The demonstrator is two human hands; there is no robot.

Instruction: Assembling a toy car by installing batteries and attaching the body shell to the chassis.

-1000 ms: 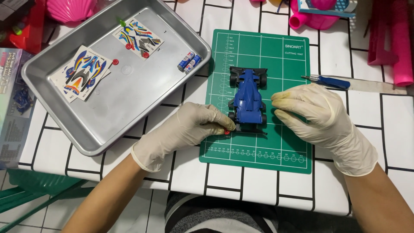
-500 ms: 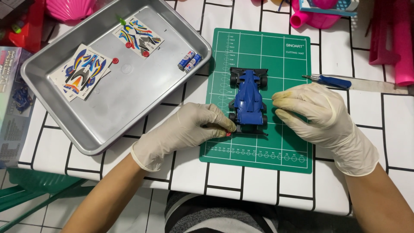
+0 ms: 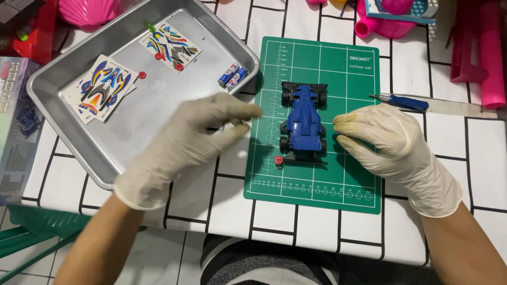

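Observation:
A blue toy race car (image 3: pixel 304 118) with black wheels stands on a green cutting mat (image 3: pixel 317 190). A small red round part (image 3: pixel 278 160) sits at the car's near left corner. My left hand (image 3: pixel 195 137), in a pale glove, hovers over the tray's near right corner with fingers apart and nothing in it. My right hand (image 3: pixel 385 145), also gloved, rests on the mat just right of the car, its fingertips close to the car's side, holding nothing.
A metal tray (image 3: pixel 132 132) at the left holds two sticker sheets (image 3: pixel 103 89), two small batteries (image 3: pixel 232 76) and red round bits. A blue-handled screwdriver (image 3: pixel 401 101) lies right of the mat. Pink plastic toys line the far edge; a box sits at the far left.
My left hand has let go of the car's near left corner and drawn back left over the tray, opening. The red part now shows beside the car. My right hand stays put.

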